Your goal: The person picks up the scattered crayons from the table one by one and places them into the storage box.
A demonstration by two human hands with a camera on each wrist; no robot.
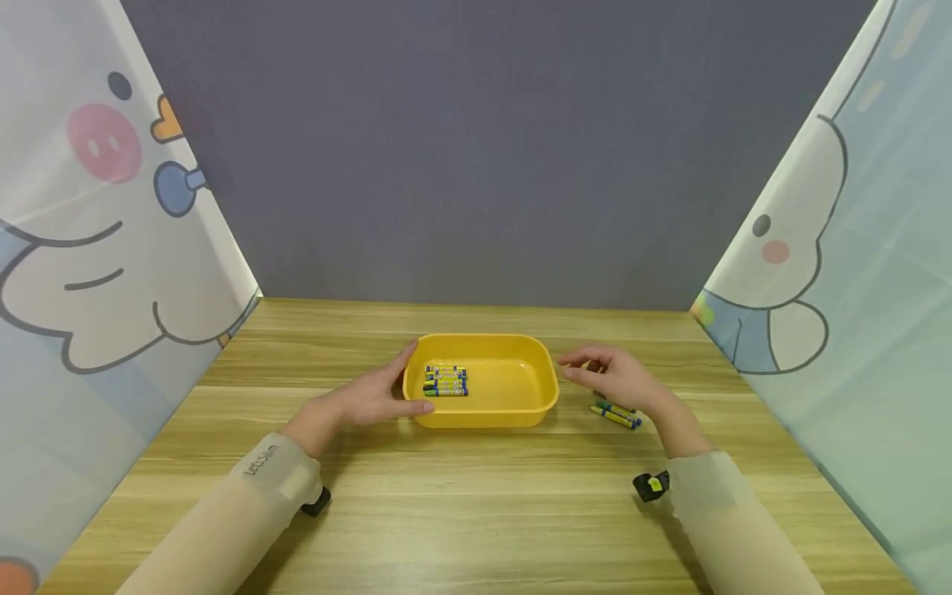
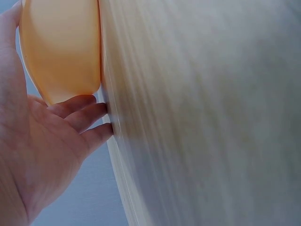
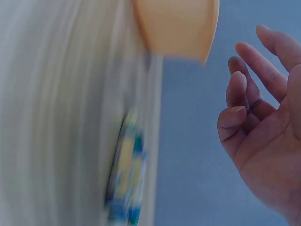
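My left hand [image 1: 375, 395] holds the left end of a yellow plastic tray [image 1: 513, 419], thumb at the near rim and forefinger by the far left corner. In the left wrist view, the other fingers [image 2: 87, 115] lie against the tray's end wall, close to the tabletop. Several crayons [image 1: 446, 382] in yellow and blue wrappers lie side by side in the tray's left half. Just beyond the tray's right end, my right hand [image 1: 613, 376] hovers above the table with loosely bent fingers and nothing in them. Beneath it lie loose crayons [image 1: 616, 416], partly hidden by the hand.
The wood-grain table [image 1: 476, 504] runs back to a dark grey panel [image 1: 476, 165]. Cartoon-printed curtains stand on the left [image 1: 97, 231] and right [image 1: 878, 273]. A small black device [image 1: 651, 487] is strapped at the right wrist.
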